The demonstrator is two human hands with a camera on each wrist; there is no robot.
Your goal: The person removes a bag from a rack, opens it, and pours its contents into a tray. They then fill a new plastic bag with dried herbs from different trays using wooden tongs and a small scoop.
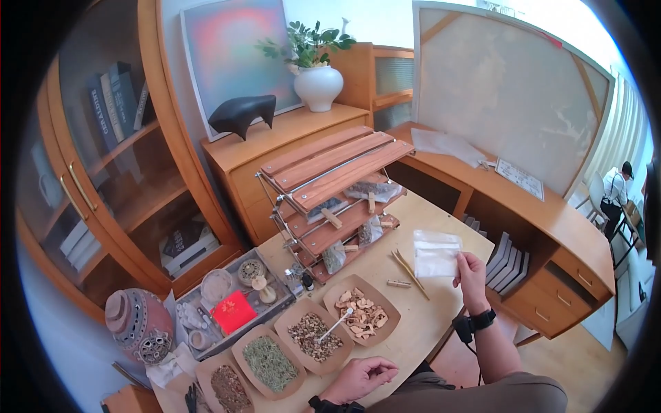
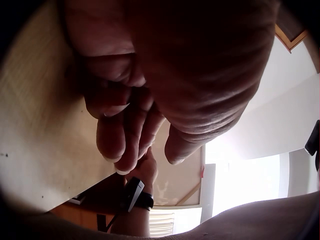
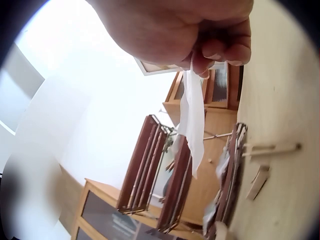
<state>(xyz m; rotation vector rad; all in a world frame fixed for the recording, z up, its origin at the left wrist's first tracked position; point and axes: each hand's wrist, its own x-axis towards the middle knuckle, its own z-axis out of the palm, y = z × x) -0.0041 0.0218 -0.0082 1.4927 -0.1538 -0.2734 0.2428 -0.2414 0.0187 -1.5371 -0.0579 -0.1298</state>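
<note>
The pale wooden worktop (image 1: 444,310) stands among orange-brown furniture: a glass-fronted cabinet (image 1: 155,131) of books on one side, a desk (image 1: 530,206) with drawers on the other. Behind, a low chest (image 1: 248,153) carries a white vase (image 1: 319,88) of green leaves and a dark sculpture (image 1: 242,115), and a large canvas (image 1: 509,93) shows its back.

The right hand (image 1: 473,279) pinches a clear bag (image 1: 437,255) by its edge between thumb and fingers, above the worktop, near wooden tweezers (image 1: 412,274) and a clothespin (image 1: 398,283). The left hand (image 1: 359,380) hovers near the front edge, fingers loosely curled—thumb apart from them.

Four brown paper trays run along the worktop, holding dried material; a white spoon (image 1: 335,325) lies in one. Beside them sits a gray box (image 1: 200,354) with a red packet (image 1: 233,312). Behind stands a tiered wooden rack (image 1: 330,168)—filled bags and clothespins on its lower shelves.
</note>
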